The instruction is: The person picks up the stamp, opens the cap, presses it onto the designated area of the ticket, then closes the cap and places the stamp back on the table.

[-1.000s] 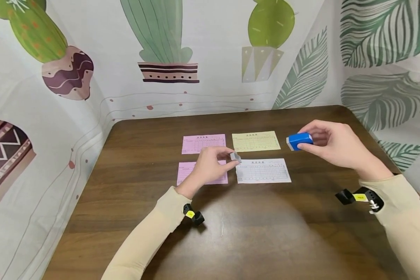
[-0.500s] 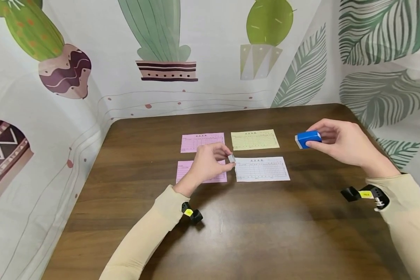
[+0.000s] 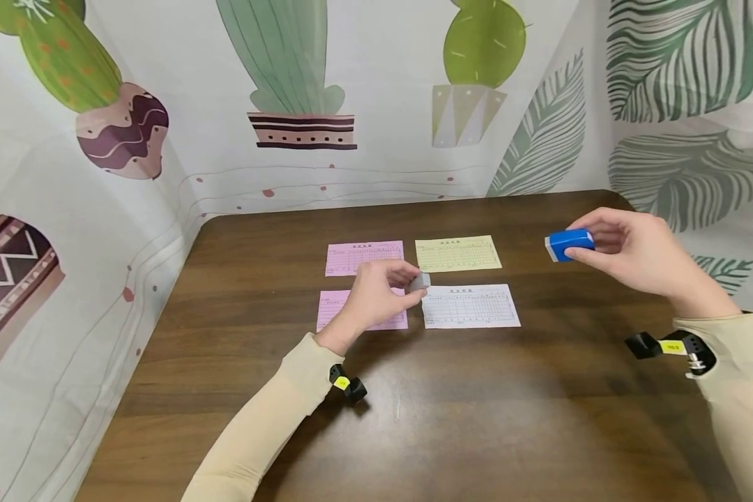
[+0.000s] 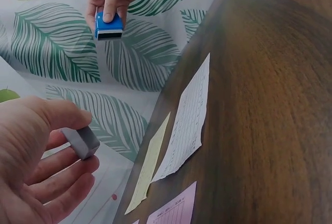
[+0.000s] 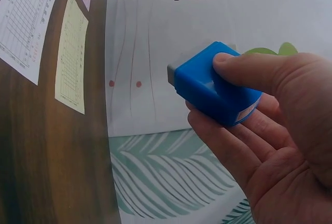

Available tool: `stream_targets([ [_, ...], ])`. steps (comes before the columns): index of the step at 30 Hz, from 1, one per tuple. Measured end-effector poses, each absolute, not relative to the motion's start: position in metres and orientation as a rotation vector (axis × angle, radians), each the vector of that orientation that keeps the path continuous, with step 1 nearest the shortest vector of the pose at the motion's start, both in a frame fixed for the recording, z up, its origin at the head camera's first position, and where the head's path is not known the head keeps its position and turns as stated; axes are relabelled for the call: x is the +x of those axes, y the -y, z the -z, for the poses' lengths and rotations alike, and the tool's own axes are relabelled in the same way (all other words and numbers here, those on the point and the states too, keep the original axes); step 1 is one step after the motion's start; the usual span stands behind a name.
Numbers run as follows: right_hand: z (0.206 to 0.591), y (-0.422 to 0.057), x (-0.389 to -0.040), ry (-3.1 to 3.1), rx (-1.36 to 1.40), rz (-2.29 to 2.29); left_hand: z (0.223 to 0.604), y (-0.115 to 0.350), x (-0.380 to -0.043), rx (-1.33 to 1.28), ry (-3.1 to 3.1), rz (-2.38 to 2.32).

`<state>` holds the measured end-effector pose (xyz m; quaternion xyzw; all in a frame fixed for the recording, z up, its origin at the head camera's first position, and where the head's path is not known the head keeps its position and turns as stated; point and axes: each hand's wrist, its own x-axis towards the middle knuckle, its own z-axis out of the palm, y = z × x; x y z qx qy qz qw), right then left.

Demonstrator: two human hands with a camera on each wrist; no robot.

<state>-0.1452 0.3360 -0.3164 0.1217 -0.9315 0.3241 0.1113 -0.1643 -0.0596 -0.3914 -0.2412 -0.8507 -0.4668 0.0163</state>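
My right hand [image 3: 636, 251] holds a blue stamp [image 3: 569, 245] between thumb and fingers, raised at the right of the table. Its dark face with a pale edge shows in the left wrist view, where the stamp [image 4: 108, 27] points downward. My left hand [image 3: 379, 296] pinches a small grey block [image 3: 419, 282], which looks like the stamp's cap [image 4: 83, 142]. That hand is above the lower pink slip [image 3: 332, 307], partly covering it, close to the white slip [image 3: 470, 307]. Stamp and cap are well apart.
Behind them lie another pink slip [image 3: 364, 256] and a yellow slip [image 3: 458, 253], all printed with form grids. The brown wooden table [image 3: 226, 390] ends at a white curtain [image 3: 389, 160] with cactus and leaf prints.
My right hand has moved right and slightly up with the blue stamp, away from the left hand. The left hand has stayed nearly in place; the cap has turned slightly.
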Motion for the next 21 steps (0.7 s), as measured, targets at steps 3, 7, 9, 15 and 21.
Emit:
stream_targets([
  [3,0.315,-0.338,-0.145,2.742,0.361,-0.931,0.393,0.057,-0.164,-0.76,2.643,1.464],
  [7,0.314,-0.338,-0.146,2.748,0.367,-0.919,0.391,0.051,-0.163,-0.784,2.651,1.448],
  [9,0.314,-0.338,-0.146,2.747,0.367,-0.915,0.39,0.047,-0.163,-0.805,2.665,1.428],
  [15,0.316,-0.339,-0.147,2.756,0.359,-0.928,0.385,0.035,-0.163,-0.841,2.697,1.361],
  [21,0.317,-0.339,-0.147,2.753,0.353,-0.932,0.384,0.027,-0.162,-0.874,2.709,1.356],
])
